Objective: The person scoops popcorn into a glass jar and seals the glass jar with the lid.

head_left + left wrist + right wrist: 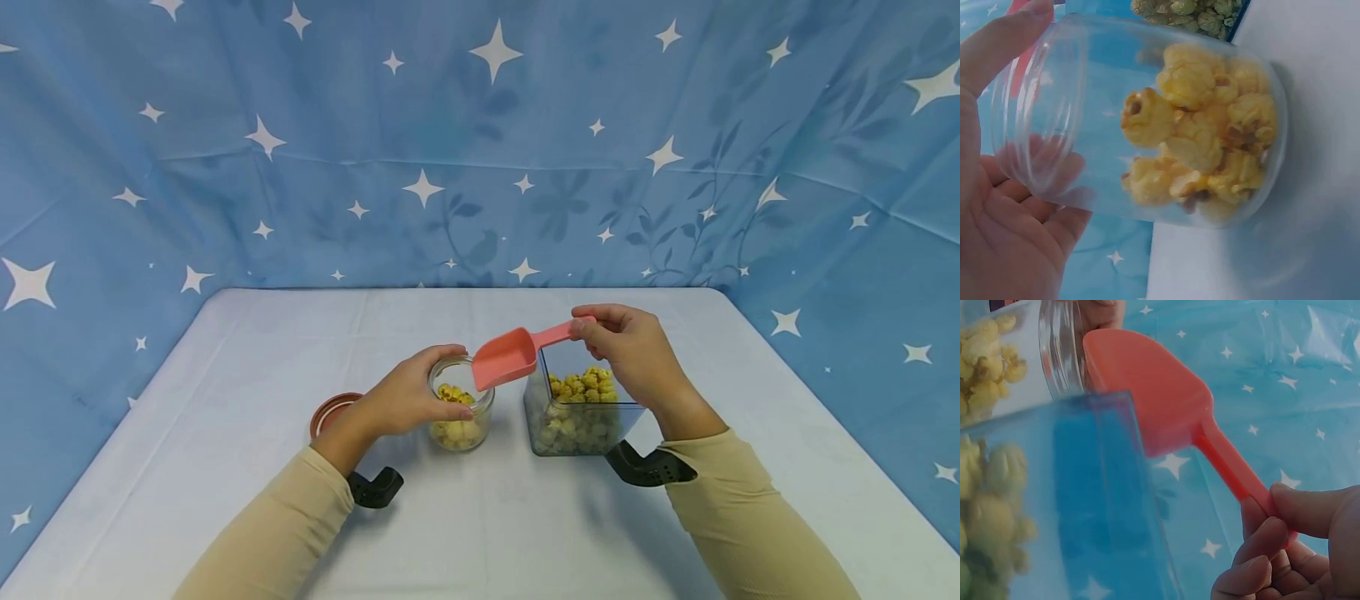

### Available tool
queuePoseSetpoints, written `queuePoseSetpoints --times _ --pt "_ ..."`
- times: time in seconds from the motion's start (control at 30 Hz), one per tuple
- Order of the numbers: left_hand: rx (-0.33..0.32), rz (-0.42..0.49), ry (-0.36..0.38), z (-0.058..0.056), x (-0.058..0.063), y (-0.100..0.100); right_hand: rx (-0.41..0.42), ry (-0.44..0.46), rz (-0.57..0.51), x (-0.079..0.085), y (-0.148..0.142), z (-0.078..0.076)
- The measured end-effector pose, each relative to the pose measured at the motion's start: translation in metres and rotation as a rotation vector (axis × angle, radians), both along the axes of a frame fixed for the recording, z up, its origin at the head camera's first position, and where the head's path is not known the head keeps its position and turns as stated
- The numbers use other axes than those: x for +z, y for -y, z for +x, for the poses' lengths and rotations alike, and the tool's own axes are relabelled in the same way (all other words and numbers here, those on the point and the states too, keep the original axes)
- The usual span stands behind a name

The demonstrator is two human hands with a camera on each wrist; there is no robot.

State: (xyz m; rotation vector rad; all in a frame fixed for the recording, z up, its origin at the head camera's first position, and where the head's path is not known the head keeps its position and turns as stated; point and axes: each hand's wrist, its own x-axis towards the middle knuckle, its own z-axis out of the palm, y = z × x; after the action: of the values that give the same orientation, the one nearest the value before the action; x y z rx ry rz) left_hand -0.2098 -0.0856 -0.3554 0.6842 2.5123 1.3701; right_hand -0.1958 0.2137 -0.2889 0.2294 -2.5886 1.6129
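- Nearest the wearer: beige sleeves (266, 525) over a white tabletop (480, 533).
- Left hand (405, 393): thumb and fingers curled round the neck of a clear jar (1110, 69); looks rigid, smooth, maybe slippery. Neck is a sound hold.
- Jar popcorn (1194, 137): likely light, brittle.
- Right of jar, apart: clear square tub (628, 419) with more popcorn; walls look stiff, grip the sides.
- Right hand (626, 350): pinches the handle end of a pink scoop (506, 360), bowl at the jar mouth, contact unclear. Probably light, stiff plastic; handle suits a pinch.
- Beyond left wrist: round red lid (322, 412), partly hidden.
- Farthest: blue star-print curtain (450, 108).
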Motion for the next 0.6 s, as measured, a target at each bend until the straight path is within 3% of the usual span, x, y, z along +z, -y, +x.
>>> queuePoseSetpoints --times 0.2,0.37,0.6 --pt "-0.03 -0.089 -0.021 -0.002 0.007 -0.001 -0.039 -0.032 0.014 0.005 -0.018 0.003" --pt "-0.05 -0.107 -0.04 -0.006 0.015 -0.004 -0.094 -0.066 0.026 0.008 -0.04 0.005" --pt "-0.073 -0.14 -0.07 -0.013 0.036 -0.018 -0.151 -0.075 0.095 0.01 -0.073 0.009"
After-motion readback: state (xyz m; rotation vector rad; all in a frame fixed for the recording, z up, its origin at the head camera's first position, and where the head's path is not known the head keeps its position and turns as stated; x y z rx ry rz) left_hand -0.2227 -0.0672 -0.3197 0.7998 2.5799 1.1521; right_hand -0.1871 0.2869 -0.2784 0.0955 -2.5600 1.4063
